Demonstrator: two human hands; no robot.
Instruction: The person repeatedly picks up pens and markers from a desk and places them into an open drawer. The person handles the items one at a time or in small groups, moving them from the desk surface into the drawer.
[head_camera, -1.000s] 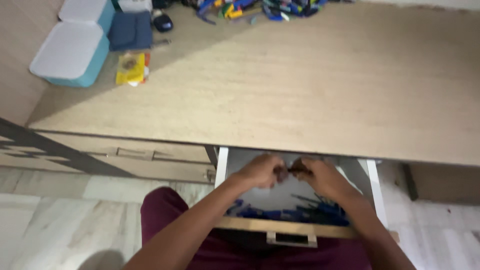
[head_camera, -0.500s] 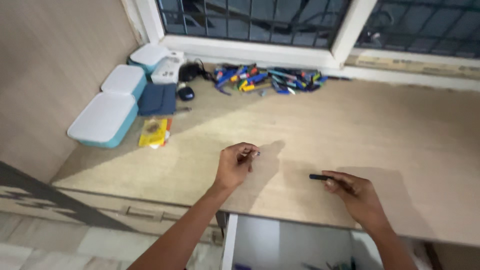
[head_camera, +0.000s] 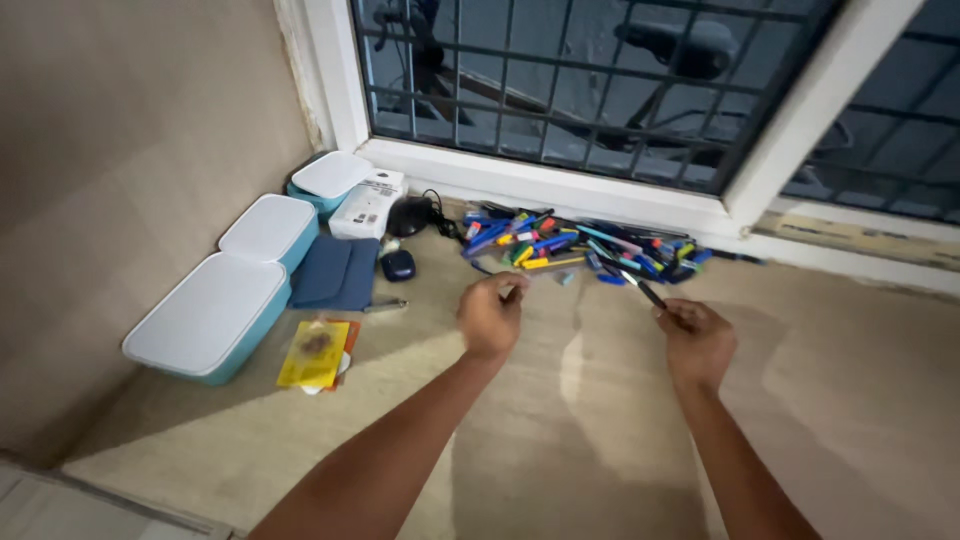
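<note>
While right hand grips dark pen — pen pile hugs window sill.

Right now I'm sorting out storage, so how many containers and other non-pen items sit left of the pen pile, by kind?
Teal boxes with white lids: 3
Blue pouch: 1
White device: 1
Dark mouse: 1
Yellow packet: 1
Total: 7

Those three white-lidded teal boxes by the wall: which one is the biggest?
The front box, nearest the camera, beside the yellow packet. Its lid looks clearly wider than those of the middle box and the back box by the window.
</note>
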